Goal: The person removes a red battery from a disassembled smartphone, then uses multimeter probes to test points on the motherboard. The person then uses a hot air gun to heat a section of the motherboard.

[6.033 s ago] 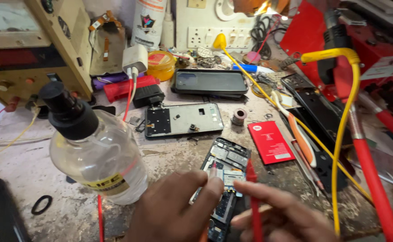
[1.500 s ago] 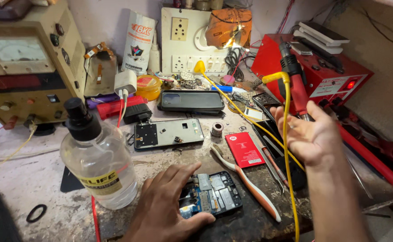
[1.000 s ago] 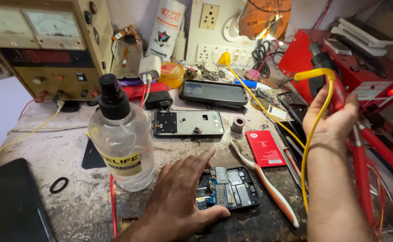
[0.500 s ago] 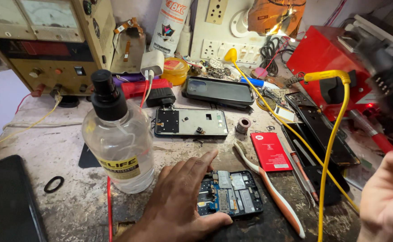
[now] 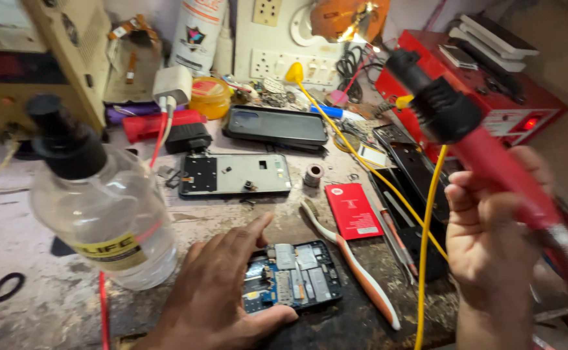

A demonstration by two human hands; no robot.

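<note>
1. Red plastic fills our right hand [image 5: 491, 240]: the grip is clamped round the handle of a hot-air tool [image 5: 472, 146], whose black nozzle points up and away, well above the table [image 5: 37, 304].
2. Our left hand [image 5: 222, 295] lies flat with fingers spread, closed on nothing, thumb and palm pressing the left end of the opened phone board [image 5: 297, 275] against the table.
3. We judge the step goes best if the left hand keeps the board pinned while its fingers stay off the exposed parts, and the nozzle comes down over the board slowly and squarely.
4. Just right of the board lies a toothbrush [image 5: 355, 269], then a red battery [image 5: 354, 210].
5. Left of the hand stands a clear bottle [image 5: 102, 214] with a black cap; we would keep heat away from it and from the yellow cable [image 5: 426, 259].
</note>
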